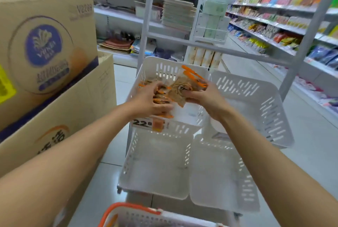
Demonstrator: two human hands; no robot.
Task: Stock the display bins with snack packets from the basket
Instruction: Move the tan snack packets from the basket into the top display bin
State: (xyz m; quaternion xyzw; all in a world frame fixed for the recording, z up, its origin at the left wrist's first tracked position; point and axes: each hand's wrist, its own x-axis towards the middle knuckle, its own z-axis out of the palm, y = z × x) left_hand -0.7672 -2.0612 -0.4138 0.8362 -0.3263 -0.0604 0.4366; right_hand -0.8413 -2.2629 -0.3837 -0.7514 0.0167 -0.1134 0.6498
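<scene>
My left hand (pixel 148 99) has its fingertips buried among the snack packets (pixel 180 89) in the upper bin (pixel 173 61), so I cannot count them — their print is too blurred to read. The bottom edge cuts off the basket (pixel 128 207), hiding most of its inside. On the far shelves (pixel 263 25) the goods (pixel 285 38) smear into colour — no label legible

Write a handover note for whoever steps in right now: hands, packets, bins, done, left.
Hands: the left hand grips a bunch of snack packets inside the upper left bin; the right hand pinches their right side.
Done: only that bin is getting stock.
Left: the upper right bin, lower left bin and lower right bin show no packets.
The basket sits at the bottom edge, its contents mostly out of frame.
</scene>
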